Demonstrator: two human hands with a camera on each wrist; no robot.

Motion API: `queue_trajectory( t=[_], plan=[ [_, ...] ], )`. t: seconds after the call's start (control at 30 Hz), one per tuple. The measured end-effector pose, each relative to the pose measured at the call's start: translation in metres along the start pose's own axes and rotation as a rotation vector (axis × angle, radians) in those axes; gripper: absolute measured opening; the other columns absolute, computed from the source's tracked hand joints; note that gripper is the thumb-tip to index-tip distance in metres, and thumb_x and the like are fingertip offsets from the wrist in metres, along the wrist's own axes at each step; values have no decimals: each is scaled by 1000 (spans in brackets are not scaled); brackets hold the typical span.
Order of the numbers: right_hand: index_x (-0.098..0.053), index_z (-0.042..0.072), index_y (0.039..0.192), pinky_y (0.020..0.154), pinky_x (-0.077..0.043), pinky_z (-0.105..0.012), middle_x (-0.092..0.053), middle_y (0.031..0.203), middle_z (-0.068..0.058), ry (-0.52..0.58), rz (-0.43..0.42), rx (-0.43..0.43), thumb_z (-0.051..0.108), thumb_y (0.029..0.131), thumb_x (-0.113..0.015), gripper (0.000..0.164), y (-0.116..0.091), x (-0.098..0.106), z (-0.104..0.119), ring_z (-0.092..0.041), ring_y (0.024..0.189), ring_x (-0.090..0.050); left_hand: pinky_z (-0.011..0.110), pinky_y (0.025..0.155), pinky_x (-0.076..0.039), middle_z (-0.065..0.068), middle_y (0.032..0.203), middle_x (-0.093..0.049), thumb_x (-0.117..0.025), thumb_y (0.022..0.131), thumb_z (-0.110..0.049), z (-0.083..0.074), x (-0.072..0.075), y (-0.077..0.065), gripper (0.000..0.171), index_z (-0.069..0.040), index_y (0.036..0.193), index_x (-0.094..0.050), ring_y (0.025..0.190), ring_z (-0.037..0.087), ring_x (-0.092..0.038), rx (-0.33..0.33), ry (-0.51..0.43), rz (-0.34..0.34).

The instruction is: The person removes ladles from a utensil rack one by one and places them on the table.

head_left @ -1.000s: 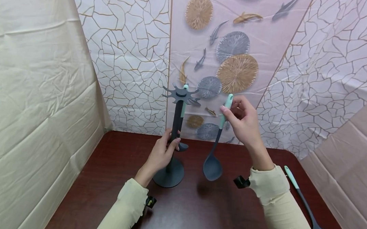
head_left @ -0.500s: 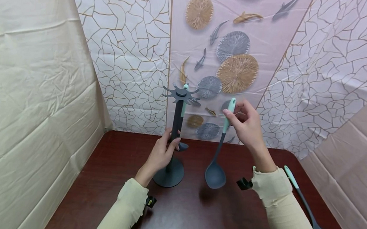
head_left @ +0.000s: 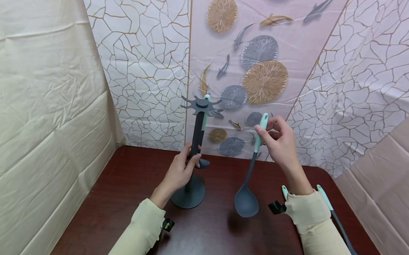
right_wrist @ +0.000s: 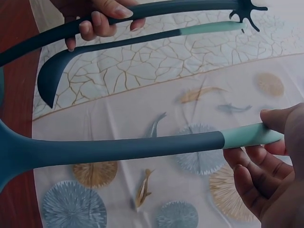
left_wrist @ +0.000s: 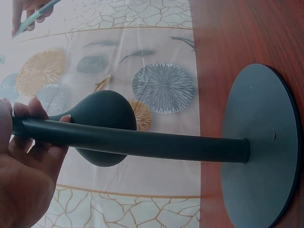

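Note:
My left hand (head_left: 179, 170) grips the pole of a dark grey utensil stand (left_wrist: 190, 146), fingers and thumb wrapped around it. The stand's round base is on the table, and its top spreads into several hooks (head_left: 202, 103). Behind the pole hangs a ladle (right_wrist: 53, 76) with a mint-green handle, its bowl close to my left fingertips. To the right, my right hand (head_left: 283, 143) pinches the mint handle of a dark grey serving spoon (head_left: 247, 202) between thumb and fingers. The spoon hangs bowl-down above the table, slightly tilted, apart from the stand.
At the right of the dark red table (head_left: 135, 183) lies a long grey utensil (head_left: 340, 224) with a mint handle. Another mint handle (head_left: 284, 192) shows beside my right sleeve, the rest of it hidden. A patterned cloth (head_left: 147, 69) hangs behind the table.
My right hand and the serving spoon have moved right and lower, away from the stand. A mint handle has come into view beside the right sleeve. The left hand and stand have stayed still.

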State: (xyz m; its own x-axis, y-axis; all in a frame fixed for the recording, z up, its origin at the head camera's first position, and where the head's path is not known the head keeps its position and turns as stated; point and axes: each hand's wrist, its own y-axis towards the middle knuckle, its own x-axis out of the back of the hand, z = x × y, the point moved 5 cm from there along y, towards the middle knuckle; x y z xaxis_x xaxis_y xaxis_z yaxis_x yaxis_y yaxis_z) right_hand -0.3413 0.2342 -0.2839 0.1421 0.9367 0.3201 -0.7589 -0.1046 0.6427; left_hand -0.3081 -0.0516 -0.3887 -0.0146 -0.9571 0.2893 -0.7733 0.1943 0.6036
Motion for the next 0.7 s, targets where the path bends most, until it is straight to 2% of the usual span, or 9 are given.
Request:
queue_trajectory(
  t=[0.1, 0.17, 0.4, 0.7],
  plan=[
    [-56, -10, 108, 56, -52, -20, -61, 89, -14, -11, 3, -15, 4, 102, -70, 20, -4, 1, 12, -18, 58, -67, 39, 73, -51, 22, 86, -64, -56, 109, -3, 1, -1, 0, 21, -2, 130, -56, 79, 36, -67, -2, 3, -5],
    [-56, -9, 107, 56, -53, -21, -61, 89, -14, -18, 0, -29, 5, 102, -70, 20, -4, 3, 10, -22, 59, -67, 40, 73, -52, 21, 86, -64, -56, 109, -3, 2, -1, 0, 22, -3, 131, -56, 79, 35, -67, 0, 6, -11],
    [-57, -7, 107, 55, -53, -22, -61, 90, -14, -63, -1, -66, 7, 102, -70, 20, -7, 9, 3, -20, 59, -67, 38, 71, -52, 21, 88, -64, -56, 109, -2, 2, -2, 0, 22, -4, 131, -56, 79, 35, -68, -1, -4, -13],
    [-58, -5, 107, 53, -55, -23, -62, 89, -18, -84, 21, -85, 8, 103, -70, 19, -12, 13, -8, -29, 57, -67, 41, 74, -53, 23, 88, -64, -56, 110, -3, 2, -2, -1, 22, -3, 132, -55, 81, 39, -68, 5, 12, -12]
  ],
)
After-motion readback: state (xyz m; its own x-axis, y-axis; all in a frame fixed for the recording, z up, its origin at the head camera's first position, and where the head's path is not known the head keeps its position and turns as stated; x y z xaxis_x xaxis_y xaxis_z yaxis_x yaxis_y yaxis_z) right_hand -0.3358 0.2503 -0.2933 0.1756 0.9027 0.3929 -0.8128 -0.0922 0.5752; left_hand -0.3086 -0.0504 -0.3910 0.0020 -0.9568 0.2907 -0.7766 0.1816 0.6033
